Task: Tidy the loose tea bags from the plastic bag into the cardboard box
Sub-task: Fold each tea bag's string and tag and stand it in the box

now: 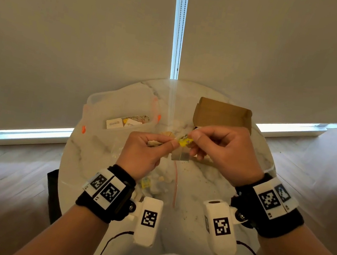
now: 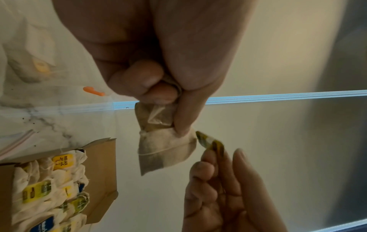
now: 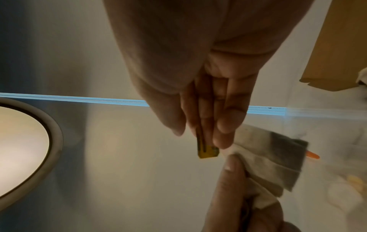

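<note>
The brown cardboard box [image 2: 103, 169] stood open at about one o'clock on the round white marble table [image 1: 209, 184]. In the left wrist view it already held a good many pale tea bags with yellow and blue tags, packed side by side, so a fair share of the job looked done. Work remained, though. The clear plastic bag with orange marks [image 1: 120, 106] lay at about eleven o'clock, and a few flat packets could still be made out through it. More small pale and yellow pieces lay on the marble at about six o'clock, close to the person, beside a thin red strip [image 1: 175, 181] that seemed to belong to a second clear bag. I could not count what was left in either place. Dark crumbs were scattered over the tabletop.

One tea bag was in hand, held above the middle of the table and short of the box. The left hand [image 1: 145, 156] had its thumb and curled fingers closed round the crumpled top of the beige paper tea bag [image 2: 163, 146], which hung below the fist. The right hand [image 1: 223, 151] pinched the small yellow paper tag [image 1: 185, 141] between thumb and fingertips, its other fingers loosely bent. The tag sat just beside the bag's corner, and the string between them was too fine to see. To my eye the person was tidying the tag against the bag before setting it into the box, though that is only a guess.
</note>
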The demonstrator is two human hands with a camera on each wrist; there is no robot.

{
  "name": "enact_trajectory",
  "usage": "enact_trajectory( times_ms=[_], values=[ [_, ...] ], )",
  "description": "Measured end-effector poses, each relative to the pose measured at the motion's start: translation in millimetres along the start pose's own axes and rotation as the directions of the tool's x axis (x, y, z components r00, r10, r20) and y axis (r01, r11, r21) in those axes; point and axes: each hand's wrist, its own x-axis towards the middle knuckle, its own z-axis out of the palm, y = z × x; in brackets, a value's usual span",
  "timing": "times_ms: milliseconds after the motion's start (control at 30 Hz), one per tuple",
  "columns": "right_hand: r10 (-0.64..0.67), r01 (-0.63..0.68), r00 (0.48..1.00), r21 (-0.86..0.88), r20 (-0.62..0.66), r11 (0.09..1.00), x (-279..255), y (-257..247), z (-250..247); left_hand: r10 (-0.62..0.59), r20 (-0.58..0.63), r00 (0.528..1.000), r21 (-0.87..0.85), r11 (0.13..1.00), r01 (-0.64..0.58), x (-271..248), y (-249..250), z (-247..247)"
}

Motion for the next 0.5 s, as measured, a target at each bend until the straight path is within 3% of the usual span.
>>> enact_trajectory(
  times_ms=[200,400,500],
  values=[
    [0.138,-0.138,0.99,0.046,0.001,0.989,-6.5,12.0,5.2,0.039,0.011,0.999,-0.012,0.999,-0.039,0.5,5.6,-0.8],
    [0.08,-0.085,0.996,-0.148,-0.038,0.985,-3.2,16.1,-1.2,0.063,0.06,0.996,0.038,0.997,-0.065,-3.6,12.0,-5.7],
    [0.055,-0.052,0.998,-0.141,0.023,0.989,-3.5,13.7,-4.3,0.087,0.077,0.993,0.135,0.986,-0.097,-0.4,14.4,-10.4]
  ],
)
